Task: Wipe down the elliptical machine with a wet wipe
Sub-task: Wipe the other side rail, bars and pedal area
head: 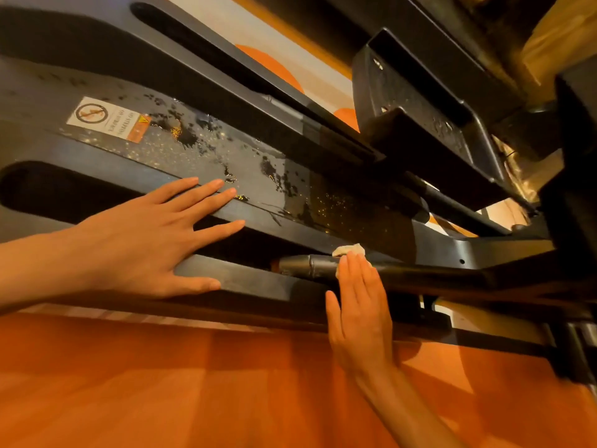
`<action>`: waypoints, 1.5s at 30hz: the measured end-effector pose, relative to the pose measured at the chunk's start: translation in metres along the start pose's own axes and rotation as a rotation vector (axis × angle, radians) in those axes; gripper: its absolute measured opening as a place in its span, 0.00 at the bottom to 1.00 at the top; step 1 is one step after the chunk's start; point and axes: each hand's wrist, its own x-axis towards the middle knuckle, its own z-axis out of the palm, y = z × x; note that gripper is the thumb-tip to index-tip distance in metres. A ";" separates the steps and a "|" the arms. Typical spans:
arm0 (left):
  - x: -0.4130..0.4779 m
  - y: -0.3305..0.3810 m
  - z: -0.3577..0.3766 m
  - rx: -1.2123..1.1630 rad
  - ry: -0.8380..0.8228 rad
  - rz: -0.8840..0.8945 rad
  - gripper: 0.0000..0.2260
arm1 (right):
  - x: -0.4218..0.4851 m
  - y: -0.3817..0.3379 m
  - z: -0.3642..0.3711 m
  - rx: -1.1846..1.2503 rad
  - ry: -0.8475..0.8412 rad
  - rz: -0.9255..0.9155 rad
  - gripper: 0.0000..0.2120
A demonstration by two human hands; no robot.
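- The elliptical machine (pixel 97 150) was spread from the upper left to the right edge of the frame. Wet streaks (pixel 268 169) were left across its dark central cover at mid-frame. If that film were allowed to dry unevenly, smears or missed patches could be expected.
- The orange floor (pixel 193 383) filled the bottom of the frame. Drips carried off the cover's edge could make a slick spot there.
- The foot pedal (pixel 420 101) was seen at the upper right. If the frame were leaned on, the linkage might be set moving and fingers near the rails could be caught.
- The left hand (pixel 145 244) was laid flat at centre left, with the fingers straight and spread on the cover and nothing gripped. With the fingertips just beside the wet streaks, a slip under body weight was judged possible.
- The right hand (pixel 358 299), at lower centre, was held with straight fingers pressed down on the wipe rather than curled round it. The wipe could be dragged out from under them.
- The warning sticker (pixel 109 119), at the upper left, could be lifted at its edges if it were rubbed wet.
- The wet wipe (pixel 349 250) was bunched small on the grey rail tube (pixel 303 265) at lower centre and mostly hidden by the fingertips. So small a wad could be expected to load with dirt and spread it.
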 end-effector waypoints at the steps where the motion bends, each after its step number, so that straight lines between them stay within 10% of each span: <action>1: 0.000 0.000 -0.002 0.000 -0.020 0.000 0.39 | 0.000 -0.013 0.006 0.017 -0.036 -0.042 0.29; 22: 0.008 0.016 -0.027 0.057 -0.300 -0.057 0.43 | 0.052 0.033 -0.004 0.055 -0.345 -0.665 0.31; 45: 0.013 0.018 -0.033 0.011 -0.387 -0.060 0.44 | 0.085 0.004 -0.007 0.183 -0.376 -0.773 0.41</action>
